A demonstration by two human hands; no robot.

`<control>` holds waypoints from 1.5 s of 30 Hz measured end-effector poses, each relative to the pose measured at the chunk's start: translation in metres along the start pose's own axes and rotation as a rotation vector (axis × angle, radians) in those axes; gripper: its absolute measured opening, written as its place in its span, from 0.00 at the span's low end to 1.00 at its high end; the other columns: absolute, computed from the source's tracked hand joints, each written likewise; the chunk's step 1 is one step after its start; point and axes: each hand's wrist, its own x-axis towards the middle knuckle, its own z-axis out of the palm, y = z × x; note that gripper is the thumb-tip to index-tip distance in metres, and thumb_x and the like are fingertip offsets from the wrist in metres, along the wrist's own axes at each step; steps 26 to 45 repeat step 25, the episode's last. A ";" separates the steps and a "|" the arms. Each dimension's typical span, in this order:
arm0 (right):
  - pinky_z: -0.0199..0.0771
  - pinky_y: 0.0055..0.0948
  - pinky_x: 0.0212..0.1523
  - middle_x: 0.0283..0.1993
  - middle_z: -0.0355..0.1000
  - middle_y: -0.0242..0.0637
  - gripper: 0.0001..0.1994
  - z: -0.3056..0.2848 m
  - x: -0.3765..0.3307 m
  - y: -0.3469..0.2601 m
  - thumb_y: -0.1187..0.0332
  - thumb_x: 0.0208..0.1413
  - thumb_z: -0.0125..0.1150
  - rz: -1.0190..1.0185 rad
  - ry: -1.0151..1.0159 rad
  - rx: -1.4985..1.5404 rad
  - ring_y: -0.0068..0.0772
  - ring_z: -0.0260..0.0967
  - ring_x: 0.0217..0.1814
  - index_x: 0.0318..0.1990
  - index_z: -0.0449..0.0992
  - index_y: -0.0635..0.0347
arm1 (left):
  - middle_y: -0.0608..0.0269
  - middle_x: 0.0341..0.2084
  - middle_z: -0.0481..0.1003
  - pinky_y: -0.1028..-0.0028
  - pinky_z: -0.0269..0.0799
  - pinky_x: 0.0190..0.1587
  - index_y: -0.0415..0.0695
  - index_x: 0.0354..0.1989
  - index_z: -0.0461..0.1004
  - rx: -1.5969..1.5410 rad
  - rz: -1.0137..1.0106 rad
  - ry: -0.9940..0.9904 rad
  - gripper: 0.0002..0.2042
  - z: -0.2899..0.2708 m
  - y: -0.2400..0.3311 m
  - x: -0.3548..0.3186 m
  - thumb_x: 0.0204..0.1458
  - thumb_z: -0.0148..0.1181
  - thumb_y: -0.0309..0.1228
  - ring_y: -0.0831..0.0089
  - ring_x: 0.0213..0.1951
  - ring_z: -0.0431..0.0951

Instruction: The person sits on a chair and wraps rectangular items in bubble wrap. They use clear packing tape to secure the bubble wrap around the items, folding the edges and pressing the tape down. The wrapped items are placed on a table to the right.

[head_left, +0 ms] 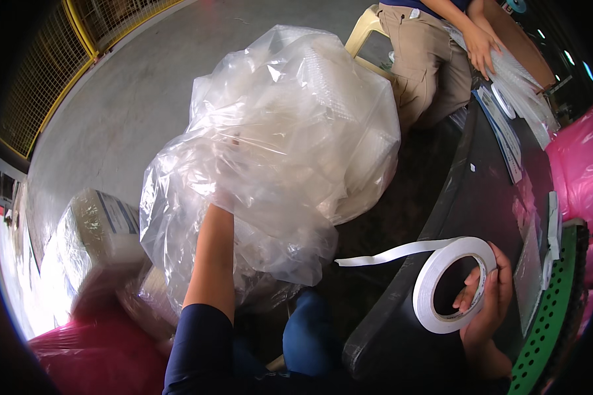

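Note:
A large clear plastic bag point(178, 191) puffs up in front of me, stuffed with sheets of bubble wrap point(336, 85). My left forearm reaches into its near side. Cloudy plastic covers my left hand point(225, 196), so its fingers and anything in them are hidden. On the right, my right hand point(497, 299) grips a roll of white tape point(427, 286), fingers curled through its core and around its outer edge. A loose strip of tape point(382, 253) sticks out from the roll to the left, its end free in the air beside the black tabletop.
The black table point(402, 316) runs along my right, with printed sheets point(501, 138) on it. Beyond it are pink plastic bags point(576, 164) and a green perforated panel point(550, 316). A co-worker point(415, 59) handles bubble wrap at the far right. Wrapped packages point(89, 250) stand at left.

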 end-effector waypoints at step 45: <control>0.70 0.20 0.22 0.31 0.67 0.34 0.17 -0.004 0.005 0.016 0.66 0.68 0.43 -0.070 -0.115 0.248 0.17 0.62 0.19 0.59 0.64 0.66 | 0.35 0.52 0.71 0.58 0.65 0.60 0.49 0.73 0.36 0.255 -0.273 -0.282 0.52 -0.281 0.246 0.006 0.45 0.71 0.32 0.48 0.55 0.73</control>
